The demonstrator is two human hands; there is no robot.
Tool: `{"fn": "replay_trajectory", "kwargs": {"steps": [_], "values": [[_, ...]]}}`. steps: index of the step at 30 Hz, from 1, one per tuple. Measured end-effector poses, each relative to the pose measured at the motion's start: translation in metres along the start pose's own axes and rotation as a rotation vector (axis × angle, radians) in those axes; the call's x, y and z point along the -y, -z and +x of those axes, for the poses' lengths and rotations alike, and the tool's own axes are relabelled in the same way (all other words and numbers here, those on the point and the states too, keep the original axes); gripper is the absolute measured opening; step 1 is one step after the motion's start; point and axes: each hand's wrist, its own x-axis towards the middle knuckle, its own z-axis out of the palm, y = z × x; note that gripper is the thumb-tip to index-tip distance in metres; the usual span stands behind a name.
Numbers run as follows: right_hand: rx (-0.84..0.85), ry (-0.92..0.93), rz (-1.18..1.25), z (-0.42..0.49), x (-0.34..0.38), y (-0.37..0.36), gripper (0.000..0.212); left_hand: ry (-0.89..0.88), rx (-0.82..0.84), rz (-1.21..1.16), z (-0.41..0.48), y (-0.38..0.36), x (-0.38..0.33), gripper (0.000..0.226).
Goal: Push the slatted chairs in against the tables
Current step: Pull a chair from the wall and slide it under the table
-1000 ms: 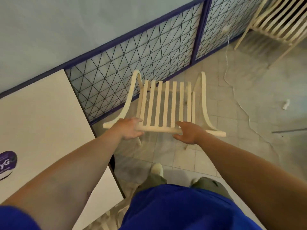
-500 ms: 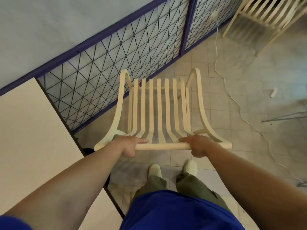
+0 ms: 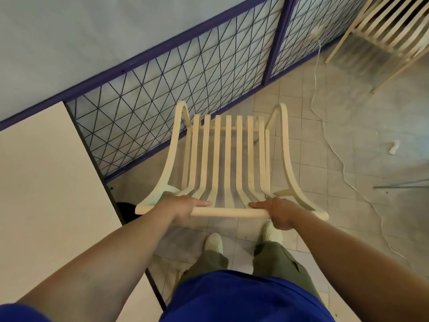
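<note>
Directly ahead of the person, on the tiled floor (image 3: 308, 163), stands a pale slatted chair (image 3: 228, 159), viewed from behind and above its backrest. Its seat points toward the far mesh fence (image 3: 162, 89), not toward the white surface (image 3: 46, 194) at the left, whose dark edge runs just beside the chair's left arm.

Left hand (image 3: 183, 209): closed around the top rail of the backrest near its left end, thumb lying along the upper face. Right hand (image 3: 278, 213): closed around the same rail near its right end, thumb likewise on top. Fingers beneath the rail are hidden. The grips sit well apart and evenly spaced, which in my judgement gives control over turning as well as pushing.

Both feet stand close behind the chair, so the person's weight can go into the rail.

Assessment: the chair is not yet against the surface; it likely needs swinging left before being pushed in. Whether its legs are on the floor or lifted cannot be told.

A second slatted chair (image 3: 383, 26) stands at the far right, well apart. A loose white cord (image 3: 334, 147) trails across the floor to the right, a possible snag.
</note>
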Motion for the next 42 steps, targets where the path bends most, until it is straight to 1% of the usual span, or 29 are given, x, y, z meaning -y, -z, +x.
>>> {"fn": "replay_trajectory", "kwargs": {"steps": [6,10,14,18,22,25,29,33,36,42], "values": [[0.002,0.081,-0.101,-0.003,-0.033,0.017,0.078,0.045,-0.013,-0.154,-0.002,-0.018,-0.037,0.092],[0.026,0.124,-0.135,-0.002,-0.059,0.026,0.079,0.096,-0.014,-0.258,-0.001,-0.029,-0.069,0.083],[0.083,0.188,-0.213,-0.004,-0.085,0.041,0.083,0.179,-0.056,-0.291,-0.001,-0.043,-0.105,0.094],[0.103,0.239,-0.268,-0.004,-0.114,0.053,0.080,0.211,-0.083,-0.358,0.005,-0.056,-0.140,0.092],[0.110,0.266,-0.321,-0.006,-0.130,0.061,0.082,0.255,-0.103,-0.433,0.009,-0.068,-0.165,0.094],[0.108,0.276,-0.354,-0.006,-0.139,0.064,0.081,0.268,-0.116,-0.457,0.008,-0.072,-0.181,0.092],[0.111,0.275,-0.385,-0.008,-0.142,0.066,0.082,0.294,-0.123,-0.487,0.004,-0.072,-0.191,0.090],[0.121,0.248,-0.382,-0.007,-0.139,0.066,0.082,0.283,-0.127,-0.512,0.006,-0.074,-0.187,0.087],[0.112,0.221,-0.392,-0.010,-0.136,0.066,0.077,0.287,-0.137,-0.504,0.009,-0.073,-0.189,0.085],[0.075,0.189,-0.351,-0.011,-0.135,0.061,0.065,0.273,-0.166,-0.456,0.009,-0.076,-0.189,0.089]]}}
